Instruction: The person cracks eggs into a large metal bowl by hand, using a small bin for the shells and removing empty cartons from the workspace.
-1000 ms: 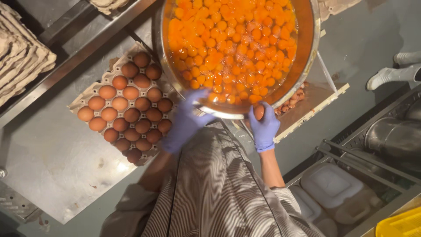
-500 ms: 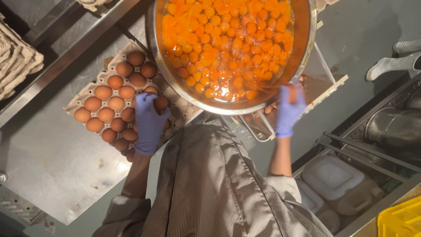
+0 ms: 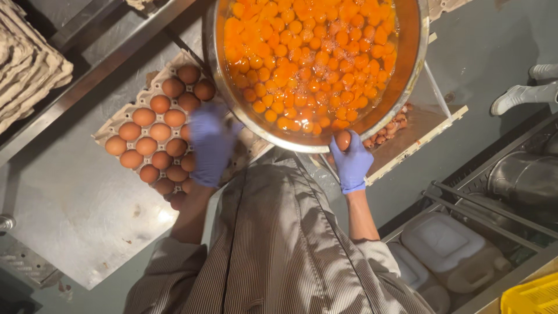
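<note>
A big steel bowl [image 3: 216,87] is full of orange egg yolks [image 3: 314,58]. My right hand [image 3: 352,166], in a blue glove, holds a brown egg [image 3: 343,139] against the bowl's near rim. My left hand [image 3: 210,145], also gloved and blurred by motion, hovers over a cardboard tray [image 3: 107,125] of brown eggs [image 3: 145,131] to the left of the bowl. Its fingers curl down onto the eggs; whether it grips one is hidden.
The tray lies on a steel table [image 3: 70,215]. Stacked empty cardboard trays [image 3: 29,75] sit far left. A wooden-edged box with eggshells [image 3: 401,131] lies under the bowl's right side. White jugs [image 3: 442,244], a yellow crate [image 3: 532,296] and another person's white boots [image 3: 523,93] are at right.
My left hand left the bowl's rim and went left to the egg tray. My right hand swung out to the right, then came back to the rim with an egg.
</note>
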